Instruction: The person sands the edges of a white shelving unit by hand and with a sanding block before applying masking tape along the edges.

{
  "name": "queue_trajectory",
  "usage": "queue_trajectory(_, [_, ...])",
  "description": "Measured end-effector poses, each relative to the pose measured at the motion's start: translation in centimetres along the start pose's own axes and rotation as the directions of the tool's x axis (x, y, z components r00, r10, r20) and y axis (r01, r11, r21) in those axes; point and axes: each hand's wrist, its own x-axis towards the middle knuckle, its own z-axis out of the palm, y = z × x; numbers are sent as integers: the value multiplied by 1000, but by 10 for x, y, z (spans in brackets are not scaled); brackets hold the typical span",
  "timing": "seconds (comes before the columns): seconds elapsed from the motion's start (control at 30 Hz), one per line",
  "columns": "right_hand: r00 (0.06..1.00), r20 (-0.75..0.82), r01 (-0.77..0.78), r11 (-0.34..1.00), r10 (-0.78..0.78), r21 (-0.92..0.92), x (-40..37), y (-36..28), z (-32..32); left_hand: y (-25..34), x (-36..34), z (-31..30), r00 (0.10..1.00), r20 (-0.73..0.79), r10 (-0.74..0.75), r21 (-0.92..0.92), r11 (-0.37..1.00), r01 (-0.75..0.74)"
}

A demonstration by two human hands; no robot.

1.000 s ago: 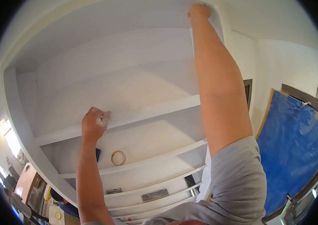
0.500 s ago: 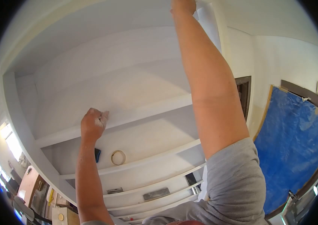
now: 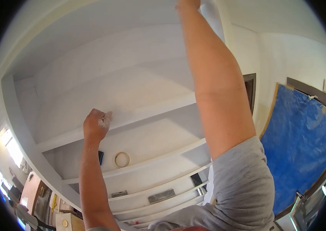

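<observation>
My left hand (image 3: 96,125) is closed, fingers curled in, with white powder on the fingers and nothing showing in them. It is at the front edge of a wide white shelf (image 3: 151,112). My right arm reaches high along the right side of the white shelf unit (image 3: 20,111). Only part of my right hand (image 3: 189,4) shows at the top of the view, its fingers cut off by the frame. Below and right of my left hand, a roll of tape (image 3: 122,166) stands on a lower shelf. A dark blue object (image 3: 100,157) is partly hidden behind my left forearm.
Lower shelves hold a flat grey metal piece (image 3: 161,196), a smaller grey one (image 3: 119,193) and a dark object (image 3: 196,180). To the right, a blue plastic sheet (image 3: 301,150) hangs over an opening. Wooden furniture (image 3: 32,190) stands at lower left.
The view has shifted slightly. My right hand has gone a little further out at the top edge, while my left hand stays closed at the shelf edge.
</observation>
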Motion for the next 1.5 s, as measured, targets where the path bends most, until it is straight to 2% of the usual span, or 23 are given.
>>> queue_trajectory(0.1, [987,-152,-66,995,53,-77,-6,-11,-2,-1,1,1,1000,-9,12,10,1000,-12])
queue_trajectory(0.2, [993,-107,-61,997,55,-56,-2,32,14,-4,-1,0,1000,-6,23,-25,999,-23])
queue_trajectory(0.23, [989,149,-13,997,1,82,23,49,24,-4,0,0,1000,-11,24,-48,999,-25])
queue_trajectory(0.33, [969,-234,21,972,-77,-234,0,5,11,-9,1,6,998,-28,57,-8,998,-57])
queue_trajectory(0.37, [940,-295,-156,985,172,78,5,-5,18,-5,0,6,999,-15,42,-1,999,-42])
queue_trajectory(0.4, [866,-276,-296,871,418,391,14,-18,32,-2,0,3,1000,-5,24,9,1000,-24])
queue_trajectory(0.43, [758,-174,-383,644,629,662,19,-24,40,-2,0,1,1000,5,6,21,1000,-6])
queue_trajectory(0.5, [986,-82,-135,982,147,136,-12,2,-6,-7,-1,4,1000,-7,31,-4,1000,-31])
queue_trajectory(0.53, [994,70,93,988,-84,-124,-22,9,-25,-9,0,5,999,-17,41,-20,999,-42])
queue_trajectory(0.63, [1000,-1,-12,1000,12,16,-1,-14,-5,0,-1,-1,1000,-12,-4,-29,1000,4])
queue_trajectory(0.67, [976,-112,-158,960,188,231,13,-24,13,1,-1,0,1000,-2,-11,-26,1000,11])
queue_trajectory(0.73, [807,-194,-319,689,557,651,31,-44,41,-1,-1,0,999,20,-26,-16,1000,27])
queue_trajectory(0.8, [975,-160,-114,962,157,247,7,-17,8,-4,0,2,1000,6,-3,-10,1000,3])
queue_trajectory(0.83, [997,-68,46,998,-44,36,-8,-10,-12,-5,0,3,1000,1,9,-8,1000,-9])
queue_trajectory(0.93, [882,-349,-154,894,316,420,29,-30,45,-6,-1,3,1000,-4,26,0,1000,-26])
queue_trajectory(1.03, [756,-364,-327,795,545,511,13,-57,21,-4,-2,1,1000,0,0,-7,1000,0])
queue_trajectory(1.1, [966,-193,-138,976,170,169,-12,-23,-12,-5,-2,3,1000,-3,22,-21,1000,-22])
queue_trajectory(1.13, [998,-53,17,1000,-16,15,-20,-2,-24,-5,-1,3,1000,-9,30,-29,999,-30])
queue_trajectory(1.17, [995,87,55,998,-58,37,-8,10,-17,-4,-2,1,1000,-19,25,-28,999,-26])
queue_trajectory(1.27, [982,-190,5,997,-18,-71,-3,-18,14,2,-4,-1,1000,-18,14,-17,1000,-14])
queue_trajectory(1.3, [963,-267,-23,1000,26,11,1,-26,22,1,-4,-1,1000,-7,9,-5,1000,-9])
queue_trajectory(1.4, [892,-299,-278,934,338,226,7,-24,32,0,0,0,1000,13,8,7,1000,-9])
queue_trajectory(1.5, [989,-30,144,983,-148,-113,-19,5,-12,-1,-3,-3,1000,-1,13,-2,1000,-13])
